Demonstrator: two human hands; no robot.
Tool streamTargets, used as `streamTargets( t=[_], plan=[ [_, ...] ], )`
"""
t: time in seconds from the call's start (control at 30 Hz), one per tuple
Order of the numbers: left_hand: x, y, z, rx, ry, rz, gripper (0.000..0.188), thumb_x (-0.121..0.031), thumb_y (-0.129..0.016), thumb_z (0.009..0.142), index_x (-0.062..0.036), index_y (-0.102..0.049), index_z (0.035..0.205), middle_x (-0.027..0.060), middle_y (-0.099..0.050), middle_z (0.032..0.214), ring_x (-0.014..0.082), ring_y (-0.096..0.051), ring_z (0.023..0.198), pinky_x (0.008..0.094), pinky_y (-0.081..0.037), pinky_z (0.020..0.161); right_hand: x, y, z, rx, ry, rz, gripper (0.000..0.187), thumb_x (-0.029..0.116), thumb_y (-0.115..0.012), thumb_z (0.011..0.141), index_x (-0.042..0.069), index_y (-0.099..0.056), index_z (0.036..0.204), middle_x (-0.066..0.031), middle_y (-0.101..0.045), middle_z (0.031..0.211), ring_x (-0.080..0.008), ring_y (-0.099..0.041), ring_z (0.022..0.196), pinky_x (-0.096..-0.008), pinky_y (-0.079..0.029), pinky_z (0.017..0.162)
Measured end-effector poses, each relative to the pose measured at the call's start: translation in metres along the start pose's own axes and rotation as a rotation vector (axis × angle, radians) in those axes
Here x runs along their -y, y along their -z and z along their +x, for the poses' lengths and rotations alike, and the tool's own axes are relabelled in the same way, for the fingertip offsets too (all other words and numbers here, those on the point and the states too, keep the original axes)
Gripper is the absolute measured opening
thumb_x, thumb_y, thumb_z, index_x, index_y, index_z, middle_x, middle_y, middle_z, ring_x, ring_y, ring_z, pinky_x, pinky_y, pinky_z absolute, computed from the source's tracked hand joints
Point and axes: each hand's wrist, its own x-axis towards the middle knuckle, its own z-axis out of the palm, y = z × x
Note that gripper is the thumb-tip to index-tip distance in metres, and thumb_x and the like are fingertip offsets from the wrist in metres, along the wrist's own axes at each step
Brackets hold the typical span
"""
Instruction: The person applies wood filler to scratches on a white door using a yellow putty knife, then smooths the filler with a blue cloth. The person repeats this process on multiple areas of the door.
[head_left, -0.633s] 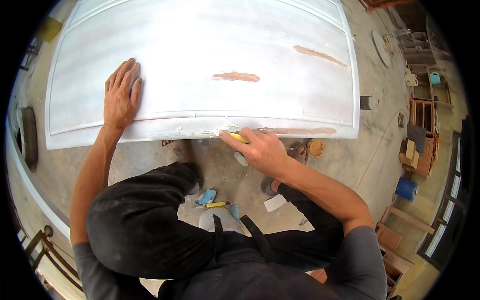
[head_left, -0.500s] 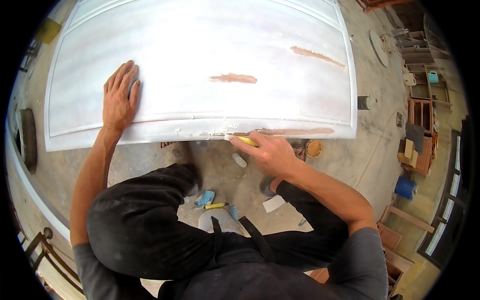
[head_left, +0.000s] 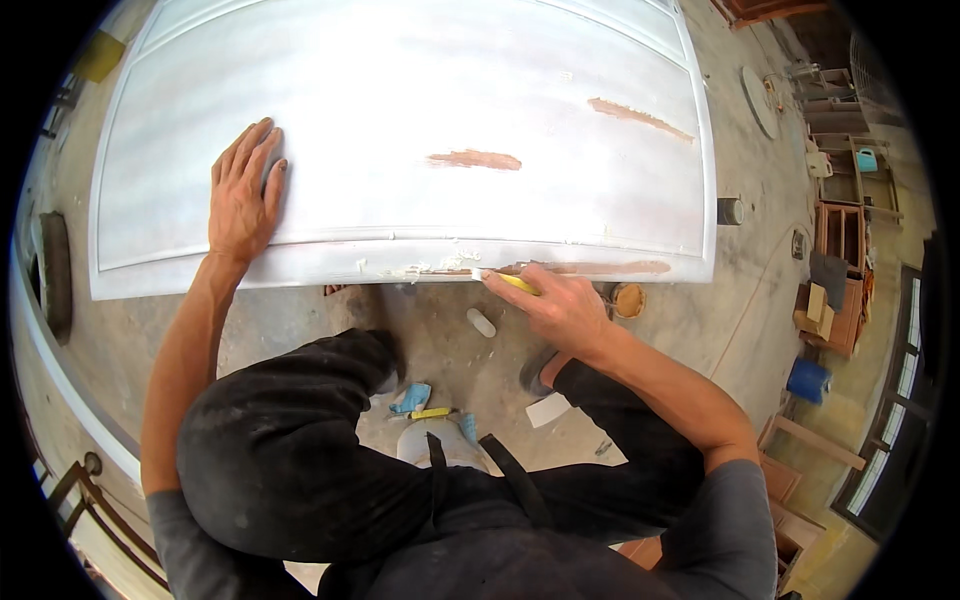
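A large white-painted panel (head_left: 340, 150) stretches in front of me. My left hand (head_left: 243, 205) lies flat on its left part, fingers stretched out. At the near edge, right of the middle, my right hand (head_left: 565, 308) is closed around a yellow-handled scraper (head_left: 517, 283); its working end is mostly hidden at the rim. Pale shavings (head_left: 440, 266) are scattered along that edge. A reddish-brown bare strip (head_left: 610, 268) runs to the right of the tool. Two more brown marks, a short patch (head_left: 475, 159) and a slanted streak (head_left: 640, 118), show on the panel's face.
Between my legs stands a pale bucket (head_left: 430, 445) with a yellow tool (head_left: 431, 412) and a blue packet (head_left: 411, 398) on it. A round tub of brown material (head_left: 629, 300) sits beyond my right foot. Wooden cabinets (head_left: 842, 240) and a blue bucket (head_left: 808, 380) stand along the right.
My right hand has slid the scraper a little to the right along the panel's near edge, leaving shavings on its left. My left hand stays flat in place.
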Motion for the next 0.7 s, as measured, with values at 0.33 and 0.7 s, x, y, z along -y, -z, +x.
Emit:
streamTargets(
  t=[0.33, 0.7],
  plan=[
    [0.001, 0.001, -0.001, 0.002, 0.003, -0.007, 0.040, -0.021, -0.054, 0.108, -0.0096, -0.057, 0.146, 0.0092, -0.051, 0.157, 0.0302, -0.043, 0.148, 0.0444, -0.032, 0.123, -0.006, 0.006, -0.009, 0.035, -0.030, 0.026, 0.077, 0.005, -0.072, 0.075, 0.023, -0.058, 0.149, -0.0053, -0.055, 0.091, -0.0215, -0.064, 0.069, -0.0367, -0.053, 0.054],
    [0.000, -0.001, -0.005, 0.019, 0.029, 0.037, 0.041, -0.024, -0.057, 0.106, -0.0122, -0.058, 0.146, 0.0054, -0.052, 0.157, 0.0269, -0.044, 0.148, 0.0429, -0.034, 0.124, -0.003, 0.007, -0.008, 0.054, -0.065, 0.011, 0.076, -0.002, -0.068, 0.075, 0.025, -0.061, 0.146, -0.0038, -0.054, 0.089, -0.0213, -0.059, 0.062, -0.0368, -0.050, 0.051]
  ],
)
